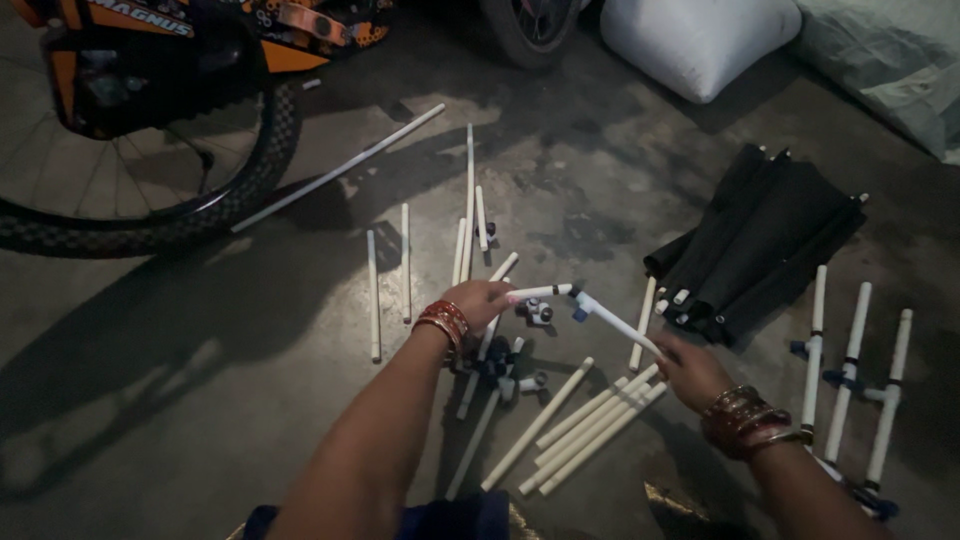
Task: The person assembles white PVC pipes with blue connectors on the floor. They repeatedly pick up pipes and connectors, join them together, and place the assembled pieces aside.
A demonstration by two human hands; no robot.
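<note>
Head view: two white pipes [590,308] joined at an elbow
Left hand [478,302]: closed on one end
Right hand [690,372]: closed on the other
Handling: judged light, stiff; best gripped near the joint

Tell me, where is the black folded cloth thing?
In the head view, the black folded cloth bundle lies on the floor at the right, just beyond the right hand and left of three white pipes.
</note>
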